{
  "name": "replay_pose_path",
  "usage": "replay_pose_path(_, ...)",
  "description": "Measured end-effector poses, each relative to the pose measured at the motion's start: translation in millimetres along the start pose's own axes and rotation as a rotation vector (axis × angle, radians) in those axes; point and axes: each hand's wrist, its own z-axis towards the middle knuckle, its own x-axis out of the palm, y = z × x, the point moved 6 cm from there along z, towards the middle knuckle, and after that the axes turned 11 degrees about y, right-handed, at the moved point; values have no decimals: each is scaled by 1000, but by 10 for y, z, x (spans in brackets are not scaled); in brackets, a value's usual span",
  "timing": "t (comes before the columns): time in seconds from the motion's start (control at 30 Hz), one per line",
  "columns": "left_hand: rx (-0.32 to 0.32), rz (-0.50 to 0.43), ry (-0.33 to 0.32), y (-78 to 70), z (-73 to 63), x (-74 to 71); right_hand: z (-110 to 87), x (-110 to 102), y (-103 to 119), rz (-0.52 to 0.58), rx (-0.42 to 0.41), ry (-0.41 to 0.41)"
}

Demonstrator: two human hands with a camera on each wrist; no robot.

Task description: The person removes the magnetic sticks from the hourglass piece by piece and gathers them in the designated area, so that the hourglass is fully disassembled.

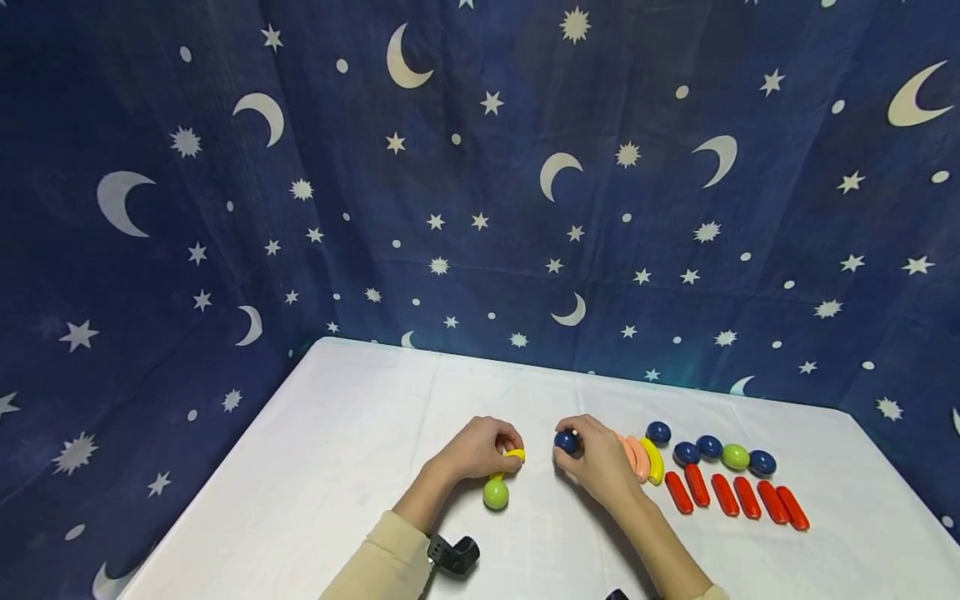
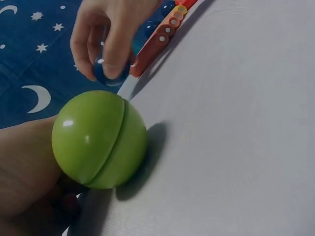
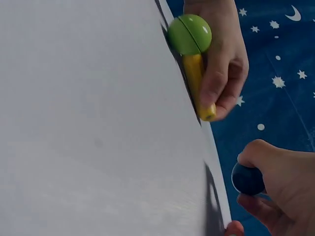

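Observation:
My left hand (image 1: 480, 450) pinches a yellow magnetic stick (image 3: 194, 78) between thumb and fingers, low over the white table. At the stick's near end sits a green ball (image 1: 496, 494), which looks large in the left wrist view, with a seam running round it. Just to the right, my right hand (image 1: 603, 467) holds a dark blue ball (image 1: 567, 442) in its fingertips. A small gap separates that ball from the yellow stick's far end. The fingers partly cover the stick and the blue ball.
Beside my right hand lie curved pink pieces (image 1: 639, 458) and a yellow curved piece (image 1: 652, 462). Farther right are several blue balls (image 1: 708, 447), another green ball (image 1: 736, 456) and a row of red sticks (image 1: 724, 495). A star-and-moon cloth (image 1: 480, 183) hangs behind the table (image 1: 360, 400).

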Motion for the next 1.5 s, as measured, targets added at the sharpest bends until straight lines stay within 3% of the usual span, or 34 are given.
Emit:
replay_pose_path(0.23,-11,-39,6,-6,13,-2,10,-251,-209,32,71,10)
replay_pose_path(0.47,-8,-45,-1,21,0,12,-51,-783,-665,32,74,-6)
replay_pose_path(0.67,-2,-38,-10,68,-13,26,-324,-1288,-1257,-4,246,-4)
replay_pose_path(0.83,-4,-27,-13,93,-31,35,-651,-1544,-1791,-24,349,-84)
replay_pose_path(0.93,-6,-26,-19,96,-45,32,-814,-1599,-2060,-26,419,-113)
replay_pose_path(1.1,-4,-39,-26,88,-60,19,-947,-1548,-2387,16,534,-60)
replay_pose_path(1.33,0,-49,-24,66,-49,9,-975,-1482,-2527,49,588,-10)
replay_pose_path(1.5,-2,-56,-22,43,-42,7,-982,-1456,-2573,34,574,-8)
